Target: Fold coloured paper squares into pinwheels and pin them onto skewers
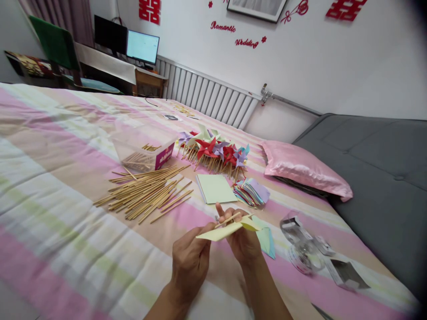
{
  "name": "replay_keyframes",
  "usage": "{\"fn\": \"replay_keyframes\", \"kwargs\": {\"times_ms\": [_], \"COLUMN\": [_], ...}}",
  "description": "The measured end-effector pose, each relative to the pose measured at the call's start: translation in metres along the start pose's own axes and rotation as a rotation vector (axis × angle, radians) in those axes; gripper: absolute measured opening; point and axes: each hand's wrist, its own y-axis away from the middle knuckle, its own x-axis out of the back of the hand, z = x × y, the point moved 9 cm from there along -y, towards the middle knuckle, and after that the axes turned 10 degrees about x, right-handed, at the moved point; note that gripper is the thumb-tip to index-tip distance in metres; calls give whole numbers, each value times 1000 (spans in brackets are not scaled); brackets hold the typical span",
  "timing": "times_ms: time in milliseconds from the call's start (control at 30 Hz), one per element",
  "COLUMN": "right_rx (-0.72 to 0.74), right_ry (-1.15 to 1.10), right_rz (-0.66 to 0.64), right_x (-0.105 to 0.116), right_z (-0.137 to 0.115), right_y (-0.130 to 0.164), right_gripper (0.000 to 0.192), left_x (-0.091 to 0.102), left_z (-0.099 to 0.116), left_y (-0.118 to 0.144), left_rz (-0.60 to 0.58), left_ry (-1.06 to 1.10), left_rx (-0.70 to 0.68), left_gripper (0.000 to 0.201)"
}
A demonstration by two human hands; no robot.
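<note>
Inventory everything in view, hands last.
Folded paper: one, yellow, foreground
Held stick: one, tan, at paper
Loose sticks: many, tan, left
Tub: one, clear, behind sticks
Pinwheels: many, multicoloured, centre
Square stack: one, green, centre
Small papers: many, multicoloured, centre
Loose sheets: some, green and blue, right
Packaging: several, clear and grey, right
Pillow: one, pink, right
Headboard: one, grey, right
Bedspread: one, striped, beneath
Monitors: two, black, rear
Desk: one, brown, rear
Chair: one, green, rear
Curtain: one, mauve, rear
Radiator: one, white, wall
Picture: one, grey, wall
Decorations: several, red, wall
Left hand, right hand: two, at paper
</note>
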Motion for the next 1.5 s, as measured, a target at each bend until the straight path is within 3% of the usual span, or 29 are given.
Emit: {"fn": "replay_keyframes", "kwargs": {"times_ms": [367,900,1233,1500], "right_rx": [-1,-23,-43,-33], "right_ry": [-25,-16,-48,-59], "right_rz": [-9,12,23,37], "right_x": [1,-1,-1,-3], "right_z": [3,5,7,6], "right_y": [2,4,6,4], "right_gripper": [16,18,20,22], "left_x": [2,8,6,6], "left_z": [0,12,12,13], "left_y": [2,9,13,14], "left_rz": [31,117,108,106], "left_ry": [-14,-182,-200,-190], "left_rx": [-1,-129,-155,-160], "left_gripper": [32,36,40,31]}}
